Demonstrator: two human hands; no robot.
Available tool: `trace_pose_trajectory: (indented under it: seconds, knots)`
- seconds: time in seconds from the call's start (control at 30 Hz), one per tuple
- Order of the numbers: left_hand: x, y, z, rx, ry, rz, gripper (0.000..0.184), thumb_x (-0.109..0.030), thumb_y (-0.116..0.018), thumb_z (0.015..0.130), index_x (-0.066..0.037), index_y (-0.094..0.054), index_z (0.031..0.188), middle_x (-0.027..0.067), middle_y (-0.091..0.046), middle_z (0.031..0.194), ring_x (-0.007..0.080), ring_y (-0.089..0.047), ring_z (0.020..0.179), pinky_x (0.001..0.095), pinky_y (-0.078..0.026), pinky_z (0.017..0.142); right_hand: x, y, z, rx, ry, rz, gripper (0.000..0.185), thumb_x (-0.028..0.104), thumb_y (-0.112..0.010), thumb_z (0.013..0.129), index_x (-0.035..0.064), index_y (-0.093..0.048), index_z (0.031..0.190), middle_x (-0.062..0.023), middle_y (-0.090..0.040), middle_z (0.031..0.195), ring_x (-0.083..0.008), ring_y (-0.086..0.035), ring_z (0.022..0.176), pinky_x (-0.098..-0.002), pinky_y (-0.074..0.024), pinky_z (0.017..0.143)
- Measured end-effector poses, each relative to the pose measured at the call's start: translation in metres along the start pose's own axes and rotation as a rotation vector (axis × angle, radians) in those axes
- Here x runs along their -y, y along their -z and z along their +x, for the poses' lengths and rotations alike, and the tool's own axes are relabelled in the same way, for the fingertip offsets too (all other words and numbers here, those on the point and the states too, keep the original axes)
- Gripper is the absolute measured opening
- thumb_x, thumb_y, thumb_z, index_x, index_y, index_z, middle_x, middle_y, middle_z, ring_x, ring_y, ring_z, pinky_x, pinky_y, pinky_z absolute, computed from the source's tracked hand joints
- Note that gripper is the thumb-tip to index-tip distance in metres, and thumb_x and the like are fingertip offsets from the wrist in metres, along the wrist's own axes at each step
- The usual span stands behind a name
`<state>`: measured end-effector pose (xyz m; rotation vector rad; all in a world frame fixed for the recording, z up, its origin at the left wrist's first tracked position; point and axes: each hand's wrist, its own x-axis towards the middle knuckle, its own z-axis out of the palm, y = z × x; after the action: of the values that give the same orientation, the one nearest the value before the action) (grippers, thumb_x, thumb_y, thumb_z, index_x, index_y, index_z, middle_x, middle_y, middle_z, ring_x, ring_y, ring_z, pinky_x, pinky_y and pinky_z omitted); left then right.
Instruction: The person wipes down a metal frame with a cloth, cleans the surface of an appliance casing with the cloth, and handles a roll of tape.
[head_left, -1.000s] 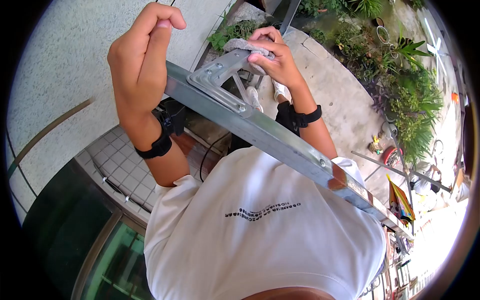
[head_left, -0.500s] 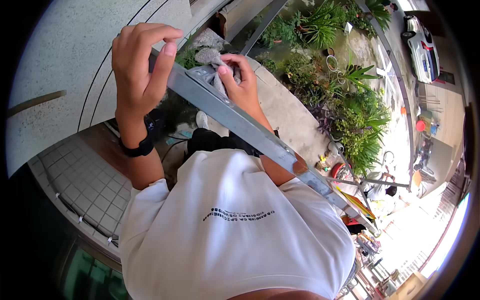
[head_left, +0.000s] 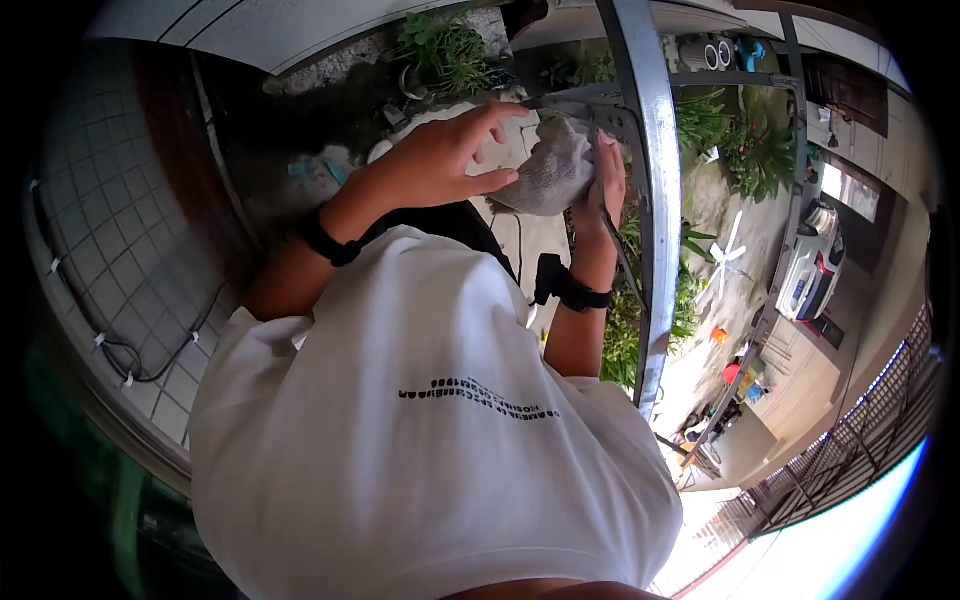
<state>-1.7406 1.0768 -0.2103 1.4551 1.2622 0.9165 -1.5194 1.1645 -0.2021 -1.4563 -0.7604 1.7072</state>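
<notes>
A grey rag hangs bunched between my hands beside a grey metal bar of a frame. My left hand, with a black watch on its wrist, is left of the rag. Its fingers are apart and curved, and it appears to hold nothing. Against the rag's right side is my right hand, holding it beside a metal plate on the bar. The right fingers are extended upward and partly hidden by the metal edge. A black strap with a small block circles my right wrist.
Beyond the frame are green plants, a white cross-shaped stand and a parked car. Potted greenery stands by the wall. To the left lies a tiled floor with a black cable along it.
My view has turned, so the bar now runs nearly upright at the right. My left hand has left the bar's end and come down near the rag. The right hand still has the rag.
</notes>
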Motion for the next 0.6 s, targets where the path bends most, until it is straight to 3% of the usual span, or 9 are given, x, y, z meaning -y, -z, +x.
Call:
trace_pose_trajectory:
  seconds: [0.07,0.17,0.27,0.37,0.4,0.43,0.5,0.53,0.6]
  knots:
    - [0.009,0.000,0.007,0.268,0.275,0.071,0.074,-0.029,-0.077,0.086,-0.009,-0.036,0.145,0.0177,-0.068,0.107,0.0236,-0.069,0.093,0.0389,-0.053,0.064,-0.031,0.017,0.023,0.160,0.002,-0.123,0.012,0.020,-0.058,0.100,0.0088,-0.062,0.104,0.0010,-0.061,0.095,-0.0103,-0.058,0.093,-0.0277,-0.0464,0.086]
    - [0.054,-0.020,0.012,0.252,0.262,0.131,0.073,-0.039,-0.078,0.083,-0.008,-0.045,0.141,0.0183,-0.072,0.097,0.0266,-0.070,0.090,0.0381,-0.054,0.072,-0.054,-0.002,0.022,0.150,0.011,-0.157,0.010,0.017,-0.056,0.101,0.0101,-0.058,0.095,0.0023,-0.059,0.091,-0.0083,-0.056,0.086,-0.0260,-0.0456,0.080]
    - [0.122,-0.050,0.016,0.233,-0.003,0.012,0.063,-0.039,-0.079,0.083,-0.005,-0.055,0.131,0.0166,-0.072,0.088,0.0302,-0.070,0.088,0.0394,-0.054,0.078,-0.063,-0.027,0.004,0.223,0.175,-0.365,0.016,0.020,-0.057,0.102,0.0085,-0.054,0.092,0.0030,-0.055,0.084,-0.0052,-0.050,0.078,-0.0231,-0.0429,0.072]
    - [0.110,-0.032,0.011,0.239,0.040,-0.201,0.043,-0.013,-0.068,0.086,-0.003,-0.058,0.127,0.0159,-0.066,0.120,0.0300,-0.064,0.112,0.0368,-0.049,0.094,-0.050,-0.050,-0.031,0.254,0.353,-0.772,0.020,0.022,-0.061,0.100,0.0030,-0.056,0.102,-0.0008,-0.056,0.084,-0.0061,-0.048,0.077,-0.0247,-0.0412,0.066]
    - [0.134,-0.036,0.012,0.200,-0.067,-0.230,0.048,-0.012,-0.067,0.087,-0.004,-0.053,0.133,0.0157,-0.059,0.132,0.0283,-0.057,0.124,0.0354,-0.044,0.102,-0.037,-0.063,-0.054,0.270,0.370,-0.825,0.030,0.022,-0.064,0.096,-0.0021,-0.056,0.112,-0.0163,-0.061,0.100,-0.0234,-0.061,0.088,-0.0314,-0.0489,0.078]
    - [0.136,-0.030,0.011,0.080,-0.221,-0.036,0.053,-0.011,-0.067,0.088,-0.003,-0.049,0.137,0.0150,-0.053,0.140,0.0280,-0.051,0.131,0.0347,-0.039,0.108,-0.037,-0.062,-0.063,0.371,0.624,-0.926,0.038,0.019,-0.064,0.095,-0.0026,-0.055,0.125,-0.0201,-0.057,0.120,-0.0332,-0.061,0.103,-0.0382,-0.0503,0.088]
    - [0.089,-0.010,0.017,-0.111,-0.131,-0.129,0.061,-0.007,-0.073,0.081,-0.001,-0.048,0.137,0.0171,-0.054,0.137,0.0292,-0.052,0.130,0.0356,-0.039,0.109,-0.017,-0.067,-0.096,0.391,0.878,-1.157,0.046,0.018,-0.064,0.094,-0.0007,-0.053,0.134,-0.0223,-0.049,0.135,-0.0381,-0.056,0.116,-0.0430,-0.0486,0.095]
    - [0.102,0.002,0.027,0.076,-0.154,-0.167,0.068,-0.008,-0.078,0.078,-0.002,-0.046,0.138,0.0156,-0.051,0.140,0.0268,-0.052,0.129,0.0366,-0.040,0.108,-0.005,-0.063,-0.112,0.404,0.893,-1.190,0.047,0.018,-0.064,0.094,-0.0003,-0.052,0.136,-0.0221,-0.051,0.133,-0.0380,-0.057,0.114,-0.0433,-0.0489,0.095]
    - [0.063,0.018,0.043,0.025,-0.434,-0.172,0.071,-0.010,-0.079,0.079,-0.004,-0.044,0.140,0.0144,-0.051,0.141,0.0257,-0.053,0.129,0.0376,-0.042,0.108,0.015,-0.056,-0.141,0.457,0.917,-1.220,0.049,0.018,-0.065,0.094,0.0005,-0.052,0.138,-0.0217,-0.055,0.131,-0.0378,-0.059,0.110,-0.0439,-0.0494,0.094]
